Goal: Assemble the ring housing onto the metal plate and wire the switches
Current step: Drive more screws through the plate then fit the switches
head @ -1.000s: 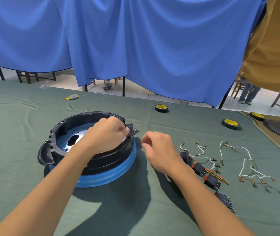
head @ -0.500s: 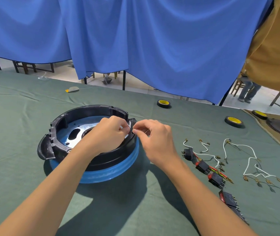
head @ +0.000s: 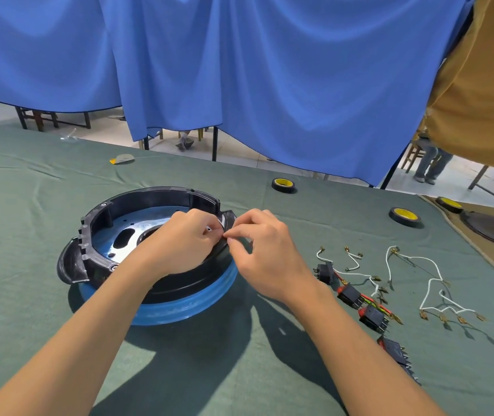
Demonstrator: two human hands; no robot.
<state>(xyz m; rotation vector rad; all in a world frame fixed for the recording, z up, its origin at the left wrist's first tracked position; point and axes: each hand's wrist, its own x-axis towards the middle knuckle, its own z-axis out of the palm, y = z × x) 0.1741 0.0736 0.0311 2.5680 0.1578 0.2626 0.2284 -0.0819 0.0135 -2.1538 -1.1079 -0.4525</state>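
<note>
I am curling my left hand [head: 185,240] over the right side of the black ring housing [head: 149,202], its fingertips pinching a small pale bit [head: 209,228], too small to name, at the rim. My right hand [head: 266,253] is meeting it from the right, thumb and forefinger pressing together on the same bit, the other fingers curling loosely beneath. Both forearms are reaching forward over the green table cloth [head: 29,235]. The housing is sitting on the blue-edged metal plate [head: 107,244]. The switches [head: 350,294] and white wires [head: 433,280] are lying apart on my right.
</note>
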